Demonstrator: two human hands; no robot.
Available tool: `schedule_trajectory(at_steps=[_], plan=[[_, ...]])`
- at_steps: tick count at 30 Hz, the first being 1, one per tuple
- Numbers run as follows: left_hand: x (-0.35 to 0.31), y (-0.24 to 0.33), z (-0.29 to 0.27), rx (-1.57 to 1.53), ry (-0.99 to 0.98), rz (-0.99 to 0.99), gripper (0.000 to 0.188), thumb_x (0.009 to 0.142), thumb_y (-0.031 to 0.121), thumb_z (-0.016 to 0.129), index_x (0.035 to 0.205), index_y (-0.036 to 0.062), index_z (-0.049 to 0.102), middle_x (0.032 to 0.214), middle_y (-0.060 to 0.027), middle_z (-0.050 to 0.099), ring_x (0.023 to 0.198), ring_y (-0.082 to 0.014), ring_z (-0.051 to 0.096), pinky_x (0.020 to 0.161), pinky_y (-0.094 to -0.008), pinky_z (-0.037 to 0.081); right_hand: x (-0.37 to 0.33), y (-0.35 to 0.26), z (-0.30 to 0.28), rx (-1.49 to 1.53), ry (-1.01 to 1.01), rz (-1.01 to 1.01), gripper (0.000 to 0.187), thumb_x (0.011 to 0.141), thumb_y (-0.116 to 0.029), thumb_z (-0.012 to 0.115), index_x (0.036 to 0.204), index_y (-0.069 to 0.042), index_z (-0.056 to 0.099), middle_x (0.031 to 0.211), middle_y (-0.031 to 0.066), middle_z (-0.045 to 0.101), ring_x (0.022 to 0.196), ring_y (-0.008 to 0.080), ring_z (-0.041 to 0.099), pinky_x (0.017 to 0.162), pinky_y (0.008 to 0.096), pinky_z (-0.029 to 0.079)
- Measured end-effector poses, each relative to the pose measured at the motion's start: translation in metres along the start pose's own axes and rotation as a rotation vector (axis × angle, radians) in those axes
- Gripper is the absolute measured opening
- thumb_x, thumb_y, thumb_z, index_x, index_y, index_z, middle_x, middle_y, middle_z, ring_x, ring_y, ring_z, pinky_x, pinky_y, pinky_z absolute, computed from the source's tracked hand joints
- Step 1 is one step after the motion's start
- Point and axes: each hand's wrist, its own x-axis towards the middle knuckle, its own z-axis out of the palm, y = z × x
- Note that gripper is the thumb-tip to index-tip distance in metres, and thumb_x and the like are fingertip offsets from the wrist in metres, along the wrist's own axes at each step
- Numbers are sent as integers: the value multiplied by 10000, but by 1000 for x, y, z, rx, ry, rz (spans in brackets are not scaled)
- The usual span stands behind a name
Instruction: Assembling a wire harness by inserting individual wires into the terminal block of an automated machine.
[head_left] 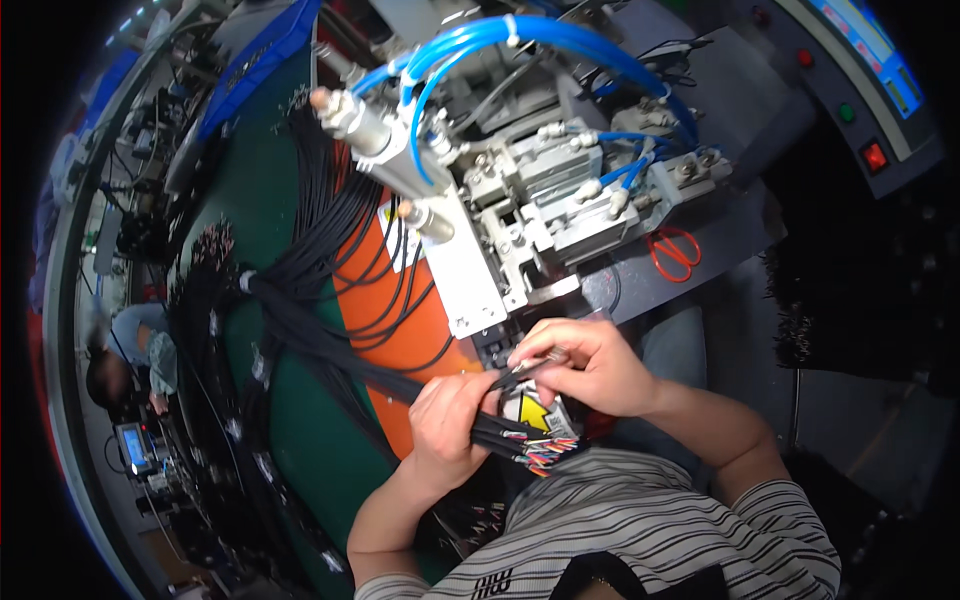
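Note:
My left hand (447, 424) is closed round a bundle of black cables (390, 378) that runs in from the upper left. Past this hand, the bundle's stripped ends fan out as thin coloured wires (548, 452) close to my striped shirt. My right hand (598, 368) pinches the end of a black cable (516, 378) between thumb and fingers, just right of the left hand. What exactly sits at that cable's tip is too small to make out. Both hands are just in front of a metal machine (540, 200) with cylinders and blue air hoses (540, 30).
Red-handled scissors (673, 254) lie on the grey machine base. More black cables spread over an orange panel (365, 320) and a green mat (305, 450). At upper right is a control panel (858, 110) with lit buttons. Another person (140, 340) sits at the far left.

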Motion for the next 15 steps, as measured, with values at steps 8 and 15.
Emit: schedule_trajectory(at_steps=[8,15], plan=[[4,-13,6,-121,-37,-53,507,582,94,761,1062,-4,632,774,-96,627,629,-269,618,561,-344,450,1,10,7,-47,152,-32,148,950,41,551,1072,72,630,1033,106,610,709,88,616,584,198,487],[9,-11,10,-142,-8,-53,429,616,65,738,1034,6,664,819,-84,692,651,-251,646,580,-333,461,11,-7,-9,403,63,374,156,947,-76,623,1067,24,629,822,39,629,592,46,562,479,154,412]])
